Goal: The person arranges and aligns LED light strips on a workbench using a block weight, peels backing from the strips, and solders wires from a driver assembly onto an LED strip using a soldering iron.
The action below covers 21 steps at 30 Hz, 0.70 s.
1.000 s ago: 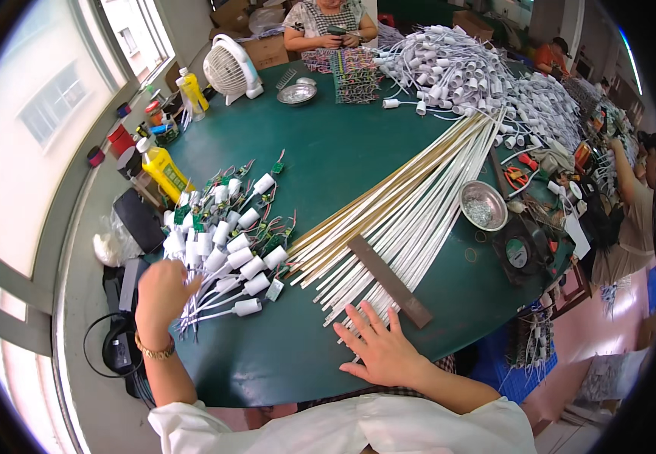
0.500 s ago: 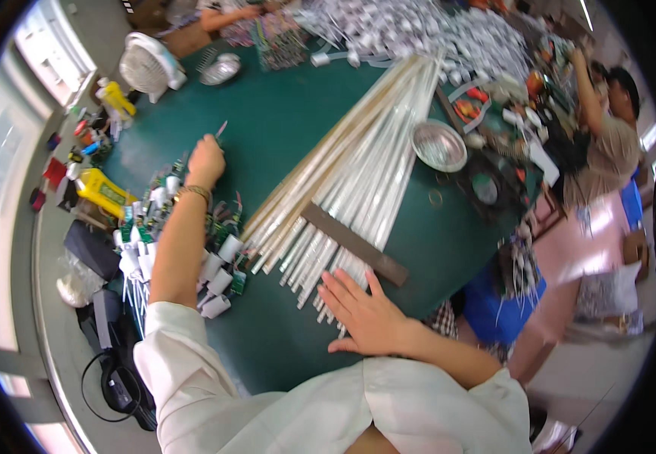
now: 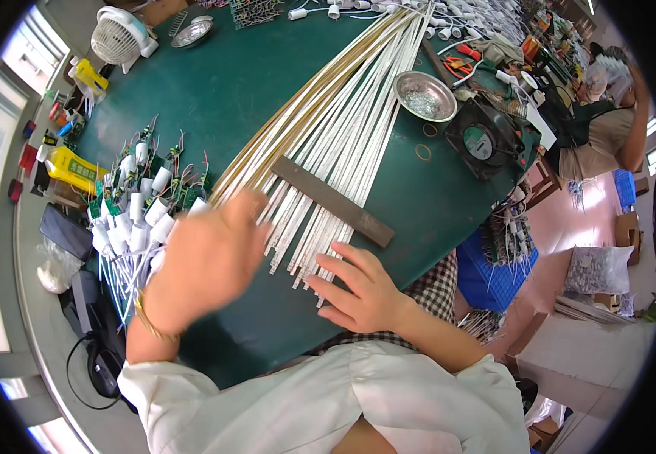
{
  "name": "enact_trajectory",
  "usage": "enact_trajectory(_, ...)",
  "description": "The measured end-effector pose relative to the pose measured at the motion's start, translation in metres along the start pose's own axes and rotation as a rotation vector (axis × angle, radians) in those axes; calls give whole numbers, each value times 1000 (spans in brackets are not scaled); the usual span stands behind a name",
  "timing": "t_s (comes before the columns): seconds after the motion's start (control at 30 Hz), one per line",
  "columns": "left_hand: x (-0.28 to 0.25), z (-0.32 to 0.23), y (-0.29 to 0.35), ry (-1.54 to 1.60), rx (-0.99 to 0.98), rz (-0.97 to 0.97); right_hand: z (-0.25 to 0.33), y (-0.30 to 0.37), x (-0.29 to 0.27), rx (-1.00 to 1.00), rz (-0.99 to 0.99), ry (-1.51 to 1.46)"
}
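Note:
Long thin white strips (image 3: 335, 155), some with brown edges, fan across the green table toward me. A flat dark bar (image 3: 333, 201) lies across them near their close ends. My right hand (image 3: 366, 293) is open, its fingers spread at the near ends of the strips. My left hand (image 3: 218, 253), blurred by motion, is raised left of the strip ends; whether it holds anything cannot be made out. Beside it on the left lies a pile of white cylindrical parts (image 3: 137, 208) with green circuit boards and wires, partly hidden by that hand.
A metal bowl (image 3: 425, 97) of small bits and a black fan (image 3: 481, 140) sit at the right. Red-handled pliers (image 3: 460, 62) lie behind the bowl. At the left are a yellow bottle (image 3: 73, 169) and a white fan (image 3: 118, 38). A person (image 3: 608, 129) works at the far right.
My left hand has come back from beyond the pile of parts toward the near strip ends. My right hand stays at the strip ends, its fingers more bent. The view has shifted.

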<state>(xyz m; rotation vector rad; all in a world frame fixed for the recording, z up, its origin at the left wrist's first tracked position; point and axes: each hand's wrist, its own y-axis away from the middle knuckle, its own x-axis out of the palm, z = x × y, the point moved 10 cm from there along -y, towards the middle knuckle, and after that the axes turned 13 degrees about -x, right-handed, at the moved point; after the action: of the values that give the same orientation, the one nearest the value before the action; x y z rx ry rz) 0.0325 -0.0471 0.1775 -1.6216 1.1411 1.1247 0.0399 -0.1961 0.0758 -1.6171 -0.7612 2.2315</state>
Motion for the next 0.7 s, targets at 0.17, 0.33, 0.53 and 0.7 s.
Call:
enact_trajectory(0.17, 68, -40, 50, 361, -44, 342, -30, 23, -6, 388, -256, -645)
enact_trajectory(0.33, 96, -52, 58, 602, -64, 371, -27, 22, -22, 258, -389, -692)
enact_trajectory(0.53, 116, -47, 65, 821, -110, 447, -30, 31, -19, 292, -410, -713)
enact_trajectory(0.7, 130, -37, 74, 910, -210, 518, -29, 31, -12, 345, -411, -816)
